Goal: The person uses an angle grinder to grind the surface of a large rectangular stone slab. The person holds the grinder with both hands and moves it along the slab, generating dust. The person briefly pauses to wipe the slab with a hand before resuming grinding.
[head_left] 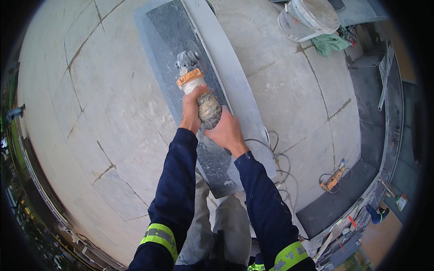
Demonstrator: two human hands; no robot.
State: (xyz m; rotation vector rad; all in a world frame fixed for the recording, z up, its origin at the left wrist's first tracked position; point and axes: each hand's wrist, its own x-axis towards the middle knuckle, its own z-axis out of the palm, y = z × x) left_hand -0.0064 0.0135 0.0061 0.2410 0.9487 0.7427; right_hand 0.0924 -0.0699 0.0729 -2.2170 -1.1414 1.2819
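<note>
Both of my hands are closed around an angle grinder [209,107], its body dusty and wrapped, with an orange band near the metal head. My left hand [191,108] grips it just behind the band. Around the rear end of the body is my right hand [227,131]. The grinder's head lies over a long dark stone slab [169,31], whose surface is streaked with pale dust. Under the slab is a wider light grey board [246,101]. Whether the disc touches the stone is hidden beneath the head.
A black cable [285,169] loops over the concrete floor right of the slab. Farther right lies an orange power tool [333,179]. At the back right stands a dusty white bucket [312,20] beside a green cloth [329,44]. Dark slabs [368,92] line the right side, with a brush [399,201] beyond.
</note>
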